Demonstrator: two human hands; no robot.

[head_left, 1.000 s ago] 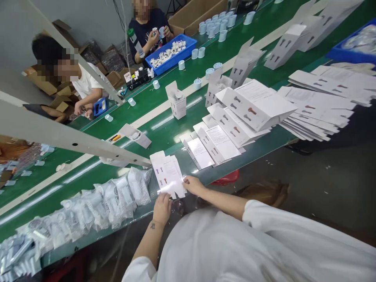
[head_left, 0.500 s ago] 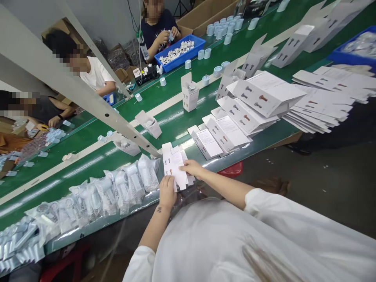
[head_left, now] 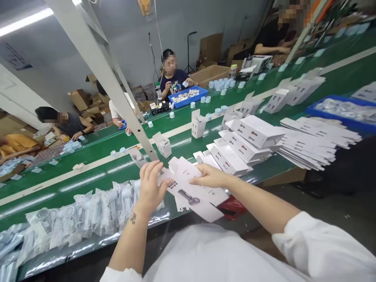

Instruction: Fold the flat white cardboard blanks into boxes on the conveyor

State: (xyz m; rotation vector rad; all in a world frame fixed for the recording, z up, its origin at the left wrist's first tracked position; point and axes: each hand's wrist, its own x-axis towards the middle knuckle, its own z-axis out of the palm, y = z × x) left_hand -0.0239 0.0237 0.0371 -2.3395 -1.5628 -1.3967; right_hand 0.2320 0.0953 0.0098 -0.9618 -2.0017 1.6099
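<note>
A flat white printed carton (head_left: 202, 196) with a picture of a handled device is held over the near edge of the green conveyor table. My right hand (head_left: 210, 176) grips its upper right part, thumb on top. At the carton's left end, my left hand (head_left: 151, 186) has its fingers and thumb about a flap. Just left of that hand lies a row of light blue handled devices (head_left: 100, 209) in clear bags. Right of my right hand, formed white boxes (head_left: 232, 158) lie in a stack, with a pile of flat cartons (head_left: 311, 143) beyond them.
Several open boxes (head_left: 199, 124) stand along the conveyor (head_left: 176, 129). A slanted metal post (head_left: 117, 90) rises near my left hand. At right is a blue tray (head_left: 337, 103) of bagged parts. Across the belt, people (head_left: 173, 78) work beside a blue bin (head_left: 188, 103) and light blue cups (head_left: 223, 84).
The view has tilted up. The carton has turned to show its large device picture and now lies closer to me. My left hand has shifted up and left to its end flap.
</note>
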